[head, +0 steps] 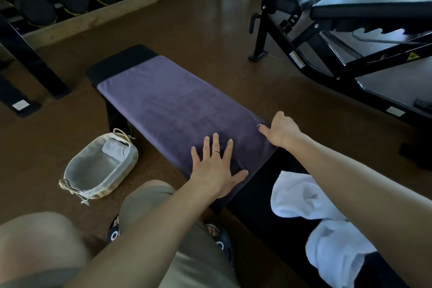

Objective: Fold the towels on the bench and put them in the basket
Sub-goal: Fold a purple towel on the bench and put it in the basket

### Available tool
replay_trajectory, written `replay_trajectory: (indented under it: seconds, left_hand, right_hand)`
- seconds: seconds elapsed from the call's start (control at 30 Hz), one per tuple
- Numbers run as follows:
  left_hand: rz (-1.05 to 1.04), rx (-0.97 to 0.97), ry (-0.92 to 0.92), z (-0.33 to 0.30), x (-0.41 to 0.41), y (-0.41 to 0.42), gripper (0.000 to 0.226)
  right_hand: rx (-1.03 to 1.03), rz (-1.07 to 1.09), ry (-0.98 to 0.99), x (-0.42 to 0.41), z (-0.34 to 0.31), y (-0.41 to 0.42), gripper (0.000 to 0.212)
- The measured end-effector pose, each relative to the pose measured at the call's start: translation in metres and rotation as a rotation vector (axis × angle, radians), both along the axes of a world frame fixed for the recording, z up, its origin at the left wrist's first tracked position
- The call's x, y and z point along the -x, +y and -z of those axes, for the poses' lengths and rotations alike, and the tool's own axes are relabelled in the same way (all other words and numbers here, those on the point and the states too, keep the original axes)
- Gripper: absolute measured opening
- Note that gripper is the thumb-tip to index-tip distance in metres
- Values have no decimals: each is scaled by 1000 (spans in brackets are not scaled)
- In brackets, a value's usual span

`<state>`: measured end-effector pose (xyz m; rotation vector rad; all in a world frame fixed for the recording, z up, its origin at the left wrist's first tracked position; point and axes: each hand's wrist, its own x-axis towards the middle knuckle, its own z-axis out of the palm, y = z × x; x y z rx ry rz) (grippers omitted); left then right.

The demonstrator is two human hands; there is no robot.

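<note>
A dusky purple towel (177,110) covers the black bench (121,58) at mid-frame. Lower right — two white towels (301,196). Lower left — a pale straw basket (131,163) with grey-white lining, khaki shorts (163,206), on the brown floor (198,30).

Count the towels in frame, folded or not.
4. A purple towel lies spread flat on the bench. Two white towels lie crumpled at its near end. A folded one sits in the basket. More may be out of frame.
</note>
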<state>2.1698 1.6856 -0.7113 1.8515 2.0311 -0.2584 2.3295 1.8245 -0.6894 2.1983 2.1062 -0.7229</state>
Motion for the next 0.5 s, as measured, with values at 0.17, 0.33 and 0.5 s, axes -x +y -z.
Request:
replay_trajectory:
  seconds: [0.17, 0.33, 0.5]
  left_hand:
    - [-12, 9, 8, -1, -4, 1, 93]
    - [-5, -18, 7, -2, -7, 0, 92]
    - [12, -19, -11, 0, -12, 0, 92]
  right_hand:
    - [-8, -131, -110, -8, -1, 8, 33]
    - [-88, -82, -11, -21, 10, 13, 32]
    - [-158, -111, -139, -38, 14, 10, 35]
